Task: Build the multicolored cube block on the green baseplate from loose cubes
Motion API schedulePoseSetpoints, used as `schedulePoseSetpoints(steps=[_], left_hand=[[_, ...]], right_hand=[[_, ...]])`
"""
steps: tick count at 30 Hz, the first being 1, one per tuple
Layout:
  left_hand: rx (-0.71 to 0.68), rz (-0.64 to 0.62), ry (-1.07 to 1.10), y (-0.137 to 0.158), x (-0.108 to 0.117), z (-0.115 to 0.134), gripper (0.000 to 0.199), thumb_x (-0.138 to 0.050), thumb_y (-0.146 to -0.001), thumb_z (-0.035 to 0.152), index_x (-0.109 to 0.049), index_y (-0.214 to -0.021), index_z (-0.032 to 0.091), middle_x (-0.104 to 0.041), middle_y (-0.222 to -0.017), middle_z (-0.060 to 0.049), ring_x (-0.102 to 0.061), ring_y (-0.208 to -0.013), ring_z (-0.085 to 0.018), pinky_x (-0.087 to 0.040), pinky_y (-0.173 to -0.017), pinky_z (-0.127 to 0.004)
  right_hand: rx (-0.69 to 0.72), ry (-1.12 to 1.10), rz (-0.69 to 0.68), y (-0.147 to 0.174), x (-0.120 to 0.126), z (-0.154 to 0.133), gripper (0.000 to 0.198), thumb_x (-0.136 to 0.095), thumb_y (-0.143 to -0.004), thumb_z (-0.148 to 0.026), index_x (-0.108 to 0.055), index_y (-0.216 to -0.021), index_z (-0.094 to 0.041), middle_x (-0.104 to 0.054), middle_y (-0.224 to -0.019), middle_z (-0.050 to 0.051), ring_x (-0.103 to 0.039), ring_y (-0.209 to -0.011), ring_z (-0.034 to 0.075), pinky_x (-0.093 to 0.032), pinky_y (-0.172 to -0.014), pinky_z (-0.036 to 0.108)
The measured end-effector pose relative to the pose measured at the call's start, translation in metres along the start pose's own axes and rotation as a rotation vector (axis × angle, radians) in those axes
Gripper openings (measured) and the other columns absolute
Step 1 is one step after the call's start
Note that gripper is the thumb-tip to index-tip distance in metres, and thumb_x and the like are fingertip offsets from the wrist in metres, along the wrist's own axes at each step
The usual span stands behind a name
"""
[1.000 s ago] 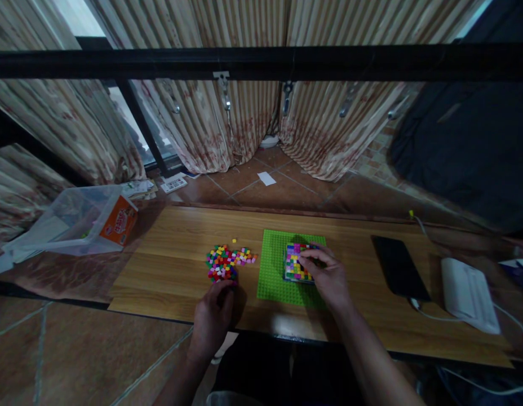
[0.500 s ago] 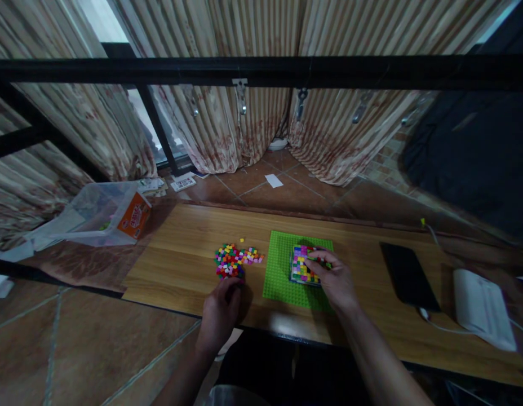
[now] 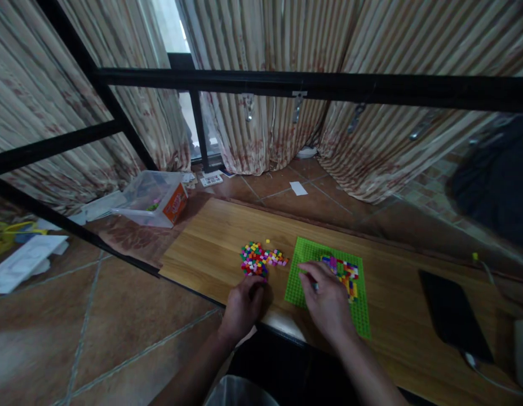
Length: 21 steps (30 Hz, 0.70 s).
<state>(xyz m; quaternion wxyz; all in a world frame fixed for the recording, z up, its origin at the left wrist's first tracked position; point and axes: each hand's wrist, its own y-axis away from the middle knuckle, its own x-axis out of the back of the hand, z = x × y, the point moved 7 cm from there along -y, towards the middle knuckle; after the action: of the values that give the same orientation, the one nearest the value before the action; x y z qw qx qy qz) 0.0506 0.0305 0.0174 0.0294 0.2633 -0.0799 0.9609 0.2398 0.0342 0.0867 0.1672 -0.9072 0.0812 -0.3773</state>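
Loose small coloured bricks (image 3: 255, 256) lie in a pile on the wooden board, left of the green baseplate (image 3: 293, 287). My left hand (image 3: 242, 307) rests at the pile's near edge, thumb and index finger curled together on something too small to make out. Over the left part of the baseplate is my right hand (image 3: 328, 299), its thumb and index fingertips slightly apart with nothing seen between them. Behind it, a block of multicoloured bricks (image 3: 350, 270) stands on the baseplate, its left side partly hidden by that hand.
A clear plastic bin (image 3: 147, 197) with an orange label stands at the back left. To the right, a black phone (image 3: 453, 313) lies on the wooden board (image 3: 202, 248) with a white cable plugged in. A black metal rail (image 3: 261, 82) crosses before the curtains.
My right hand has drawn away from the brick block toward the left, uncovering its right side. My left hand stays at the pile. The view has turned, shifting everything rightward.
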Motion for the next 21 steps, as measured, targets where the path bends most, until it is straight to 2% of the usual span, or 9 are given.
schedulePoseSetpoints(steps=[4, 8, 16, 18, 21], left_hand=[[0.013, -0.009, 0.018, 0.001, 0.0, 0.001, 0.024, -0.051, -0.085, 0.014, -0.065, -0.103, 0.021, -0.071, -0.101, -0.004, -0.066, -0.091, -0.017, -0.052, -0.083, -0.029], [0.029, -0.029, 0.03, 0.002, 0.001, 0.001, 0.025, -0.051, -0.085, 0.012, -0.065, -0.104, 0.021, -0.071, -0.101, -0.004, -0.066, -0.093, -0.017, -0.051, -0.084, -0.028], [0.022, -0.047, 0.028, 0.0, 0.002, 0.002, 0.022, -0.052, -0.085, 0.015, -0.065, -0.102, 0.02, -0.071, -0.099, -0.006, -0.067, -0.09, -0.018, -0.052, -0.081, -0.029], [0.016, -0.046, 0.034, 0.0, 0.002, 0.001, 0.021, -0.052, -0.085, 0.017, -0.065, -0.102, 0.02, -0.071, -0.098, -0.006, -0.067, -0.089, -0.018, -0.052, -0.08, -0.029], [0.019, -0.047, 0.059, 0.0, 0.002, -0.001, 0.022, -0.052, -0.087, 0.02, -0.064, -0.105, 0.02, -0.071, -0.101, -0.006, -0.067, -0.092, -0.018, -0.052, -0.082, -0.03]], right_hand=[[-0.059, 0.244, -0.143, -0.014, -0.048, 0.004, 0.025, -0.046, -0.087, -0.011, -0.066, -0.102, -0.016, -0.065, -0.1, 0.011, -0.062, -0.09, 0.022, -0.048, -0.081, 0.033], [-0.114, 0.39, -0.236, -0.025, -0.074, 0.021, 0.026, -0.046, -0.086, -0.007, -0.065, -0.101, -0.015, -0.064, -0.099, 0.012, -0.062, -0.091, 0.023, -0.047, -0.082, 0.032], [-0.123, 0.41, -0.275, -0.027, -0.079, 0.028, 0.022, -0.044, -0.09, -0.011, -0.064, -0.082, -0.018, -0.063, -0.09, 0.008, -0.061, -0.082, 0.019, -0.045, -0.074, 0.028], [-0.122, 0.33, -0.234, -0.024, -0.075, 0.024, 0.022, -0.044, -0.091, -0.014, -0.063, -0.083, -0.018, -0.064, -0.088, 0.008, -0.061, -0.079, 0.02, -0.046, -0.073, 0.03], [-0.139, 0.052, -0.171, -0.012, -0.068, 0.014, 0.019, -0.045, -0.092, -0.021, -0.063, -0.087, -0.019, -0.066, -0.089, 0.007, -0.063, -0.08, 0.02, -0.049, -0.075, 0.032]])
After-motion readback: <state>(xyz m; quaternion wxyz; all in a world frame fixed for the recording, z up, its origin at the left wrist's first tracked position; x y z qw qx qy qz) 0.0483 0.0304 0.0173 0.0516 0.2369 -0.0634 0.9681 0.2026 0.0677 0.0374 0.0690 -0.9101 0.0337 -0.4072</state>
